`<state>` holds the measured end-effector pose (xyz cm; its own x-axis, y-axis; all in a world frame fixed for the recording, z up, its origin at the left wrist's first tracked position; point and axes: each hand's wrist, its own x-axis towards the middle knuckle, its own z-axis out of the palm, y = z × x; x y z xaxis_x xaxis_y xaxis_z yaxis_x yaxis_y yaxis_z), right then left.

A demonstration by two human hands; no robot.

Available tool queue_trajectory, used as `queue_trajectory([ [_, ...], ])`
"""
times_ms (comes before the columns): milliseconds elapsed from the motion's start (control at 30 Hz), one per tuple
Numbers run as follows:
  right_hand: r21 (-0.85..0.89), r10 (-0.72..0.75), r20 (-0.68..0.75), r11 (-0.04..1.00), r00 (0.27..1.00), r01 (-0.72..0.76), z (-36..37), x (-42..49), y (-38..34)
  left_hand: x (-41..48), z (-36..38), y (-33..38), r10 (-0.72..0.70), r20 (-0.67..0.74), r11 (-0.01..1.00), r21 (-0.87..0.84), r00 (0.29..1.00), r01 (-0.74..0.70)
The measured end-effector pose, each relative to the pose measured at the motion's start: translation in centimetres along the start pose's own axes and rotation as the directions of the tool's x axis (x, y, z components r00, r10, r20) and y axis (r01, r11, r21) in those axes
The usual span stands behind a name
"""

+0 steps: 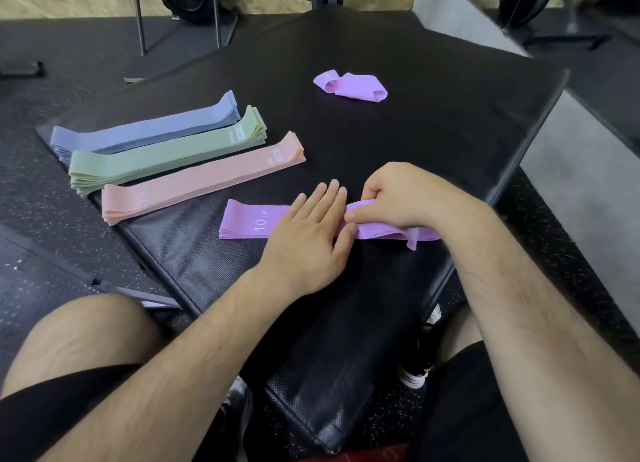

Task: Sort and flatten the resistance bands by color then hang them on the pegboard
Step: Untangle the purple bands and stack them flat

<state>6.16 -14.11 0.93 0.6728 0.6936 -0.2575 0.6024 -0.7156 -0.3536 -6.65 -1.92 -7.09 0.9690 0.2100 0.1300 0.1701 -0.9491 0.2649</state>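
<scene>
I see the left hand (pixel 308 240) lying flat, fingers straight and close together, pressing down on the middle of a purple band (pixel 242 219) that lies lengthwise on the black padded surface (pixel 433 132). Just beside it, touching at the fingertips, the right hand (pixel 398 198) has its fingers curled, and its thumb and fingers pinch the upper edge of the same band where the fabric rises in a fold. Left of my hands the band lies smooth and shows white "10 LB" lettering. To the right, under the right wrist, it is rumpled, with a small flap hanging toward the near edge.

Farther out on the left side of the surface, three stacks of flattened bands lie side by side at a slant. The pink stack (pixel 204 177) is nearest the purple band, the green stack (pixel 166 153) sits just beyond it, and the blue-grey stack (pixel 145 129) is farthest. Neighbouring stacks sit edge to edge, and I cannot tell whether they overlap.

Well apart from all of these, toward the far middle of the surface, a crumpled purple band (pixel 349 85) lies loosely folded on itself.

Below the surface I see speckled dark floor (pixel 52 253), and my bare knees in black shorts frame the near edge.
</scene>
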Motion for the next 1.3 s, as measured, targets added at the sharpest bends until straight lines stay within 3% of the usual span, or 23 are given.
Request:
queue_trajectory([
  [600,0.073,0.105,-0.043,0.992,0.994,-0.101,-0.2,-0.7,4.5,0.4,-0.1,0.6,-0.071,0.034,0.997,0.027,0.997,0.070],
  [733,0.058,0.105,-0.047,0.993,0.993,-0.103,-0.2,-0.6,4.5,1.2,0.1,2.8,0.072,-0.085,0.995,0.072,0.994,-0.066],
  [833,0.046,0.099,-0.056,0.994,0.994,-0.096,-0.2,-0.6,4.5,2.2,1.2,4.1,0.157,-0.022,0.988,-0.001,0.987,-0.157],
  [933,0.064,0.078,-0.047,0.995,0.996,-0.075,-0.3,-0.9,4.9,2.3,2.1,4.1,0.133,-0.017,0.991,-0.014,0.991,-0.133],
  [1300,0.329,-0.040,-0.114,0.941,0.993,0.075,-0.3,-3.5,9.2,2.3,1.6,4.6,0.083,0.049,0.996,-0.022,0.995,-0.082],
])
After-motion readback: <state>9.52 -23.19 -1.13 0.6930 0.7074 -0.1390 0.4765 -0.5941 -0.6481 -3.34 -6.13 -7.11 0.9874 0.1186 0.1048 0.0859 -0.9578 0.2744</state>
